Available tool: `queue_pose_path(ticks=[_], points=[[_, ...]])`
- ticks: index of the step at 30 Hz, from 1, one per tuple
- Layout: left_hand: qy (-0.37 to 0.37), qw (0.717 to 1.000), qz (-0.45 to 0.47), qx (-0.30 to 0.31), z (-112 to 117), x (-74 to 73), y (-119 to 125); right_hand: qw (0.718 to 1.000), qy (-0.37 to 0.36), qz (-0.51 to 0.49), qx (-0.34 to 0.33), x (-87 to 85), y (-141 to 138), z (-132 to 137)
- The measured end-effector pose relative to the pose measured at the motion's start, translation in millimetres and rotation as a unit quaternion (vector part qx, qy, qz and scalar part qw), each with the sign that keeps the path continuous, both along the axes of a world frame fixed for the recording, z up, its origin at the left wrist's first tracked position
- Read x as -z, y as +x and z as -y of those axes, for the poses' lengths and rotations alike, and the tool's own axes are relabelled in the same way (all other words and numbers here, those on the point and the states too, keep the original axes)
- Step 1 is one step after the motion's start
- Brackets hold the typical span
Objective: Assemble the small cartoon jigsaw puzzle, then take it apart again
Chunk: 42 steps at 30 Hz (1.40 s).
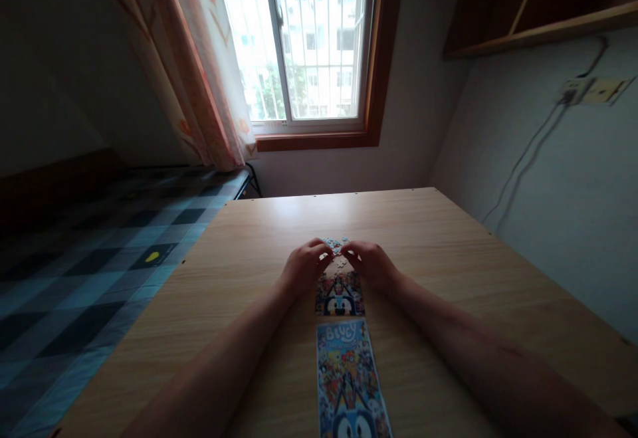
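A small heap of loose jigsaw puzzle pieces (336, 246) lies near the middle of the table. My left hand (308, 264) and my right hand (373, 264) meet at its near edge, fingertips almost touching. Thumb and fingers are pinched together on each; anything between them is too small to make out. A few single pieces (341, 264) lie between the hands. Just below is a partly assembled puzzle (339, 298) showing a blue cartoon dog's face. Closer to me, a printed picture sheet (349, 371) headed "BLUEY" carries the same dog among many small figures.
The wooden table (428, 238) fills the centre. To the left stands a bed with a checked cover (124, 252). A window (319, 46) with a floral curtain (184, 59) is ahead. On the right wall are a socket (593, 90), a cable and a shelf (543, 36).
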<state>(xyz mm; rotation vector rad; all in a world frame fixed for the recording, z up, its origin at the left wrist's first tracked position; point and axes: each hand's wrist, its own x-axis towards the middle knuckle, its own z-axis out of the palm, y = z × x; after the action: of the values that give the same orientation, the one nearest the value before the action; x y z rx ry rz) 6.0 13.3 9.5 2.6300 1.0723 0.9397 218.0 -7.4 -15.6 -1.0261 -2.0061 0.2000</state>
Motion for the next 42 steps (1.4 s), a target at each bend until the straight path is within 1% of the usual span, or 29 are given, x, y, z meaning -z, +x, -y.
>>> queue_pose_path(ticks=[6,11,16,21,24,26,28,33,42], points=[[-0.008,1.0,0.0,-0.015,1.2,0.3,0.1,1.0,0.012,0.01,0.01,-1.5,0.3,0.9],[-0.008,0.999,0.004,-0.053,-1.5,0.5,-3.1,0.999,0.014,-0.005,0.029,-2.8,2.7,-0.3],[-0.003,0.996,-0.004,-0.094,-6.6,2.3,-5.5,0.999,0.009,-0.013,0.03,-0.1,4.8,-2.6],[-0.018,0.991,-0.01,-0.13,-8.1,3.2,-6.9,1.0,0.004,-0.012,-0.004,3.7,3.7,-3.7],[-0.008,0.989,-0.009,-0.15,-7.4,2.1,-6.8,0.999,-0.002,-0.023,-0.038,5.2,2.1,-4.1],[0.0,0.988,-0.007,-0.156,-7.4,1.5,-6.7,0.998,-0.004,-0.033,-0.059,5.7,1.2,-4.8],[-0.003,0.987,-0.004,-0.162,-8.2,1.4,-6.8,0.997,0.002,-0.044,-0.063,6.0,0.8,-5.8],[-0.018,0.986,0.003,-0.168,-10.9,2.9,-7.1,0.998,0.032,-0.05,-0.036,5.6,1.2,-7.5],[-0.032,0.986,0.005,-0.161,-9.7,1.7,-5.5,1.0,0.0,-0.023,-0.01,6.7,4.7,-6.9]])
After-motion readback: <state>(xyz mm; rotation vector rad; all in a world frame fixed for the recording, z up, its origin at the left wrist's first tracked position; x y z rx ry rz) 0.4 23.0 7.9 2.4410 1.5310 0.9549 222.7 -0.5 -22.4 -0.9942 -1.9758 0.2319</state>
